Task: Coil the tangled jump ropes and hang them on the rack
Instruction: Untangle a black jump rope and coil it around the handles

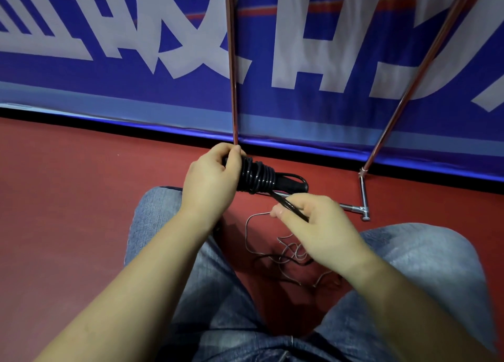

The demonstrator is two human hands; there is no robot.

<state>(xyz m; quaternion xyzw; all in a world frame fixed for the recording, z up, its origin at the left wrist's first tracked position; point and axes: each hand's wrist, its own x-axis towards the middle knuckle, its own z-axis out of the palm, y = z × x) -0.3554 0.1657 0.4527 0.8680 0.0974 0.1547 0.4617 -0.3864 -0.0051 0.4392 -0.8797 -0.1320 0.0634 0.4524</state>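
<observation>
1 red floor [68,198] — blue banner [136,94] behind.

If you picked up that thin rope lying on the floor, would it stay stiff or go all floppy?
Probably floppy: the loose rope lies in squiggly tangled loops on the red floor. It looks thin, so likely light. Lifted at one spot, the rest would probably dangle and snag.

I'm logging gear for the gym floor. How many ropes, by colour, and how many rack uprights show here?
Black rope, wound round its handles, held in the left hand, loose end pinched by the right hand: 1
Pale tangled rope on the floor: 1
Rack uprights: 2
Total: 4
</observation>
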